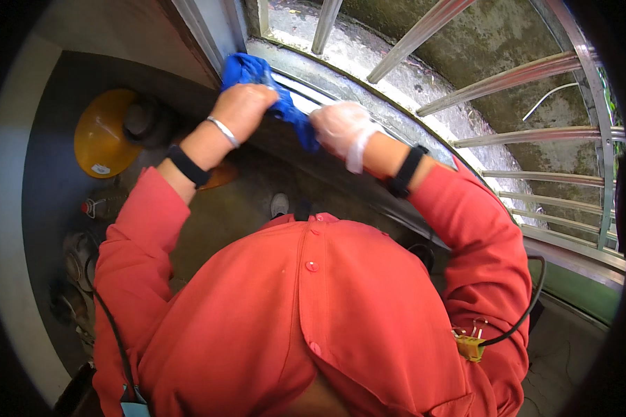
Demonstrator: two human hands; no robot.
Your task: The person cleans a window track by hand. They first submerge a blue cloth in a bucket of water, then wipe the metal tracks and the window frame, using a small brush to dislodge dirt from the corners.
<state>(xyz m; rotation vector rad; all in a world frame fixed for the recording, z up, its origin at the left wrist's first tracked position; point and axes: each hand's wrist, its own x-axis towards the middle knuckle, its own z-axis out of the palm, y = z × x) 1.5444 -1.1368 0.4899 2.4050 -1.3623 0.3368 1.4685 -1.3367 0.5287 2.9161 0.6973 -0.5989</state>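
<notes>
A crumpled blue cloth (245, 70) lies along the metal window track (305, 102), at the corner by the upright frame (208, 44). My left hand (245, 110), bare with a silver bangle at the wrist, is closed over the cloth's middle. Its fingertips are hidden from me. My right hand (341, 127) wears a thin translucent plastic glove and grips the cloth's other end. Its fingers are curled and somewhat blurred. Both hands are over the inner edge of the sill.
Outside the window stand metal bars (446, 96) before a stained concrete ledge. Down at the left are an orange-yellow rounded object (107, 135), a dark pot-like object (148, 122) and a plastic bottle (104, 206) with a red cap. A cable (537, 292) loops beside my right sleeve.
</notes>
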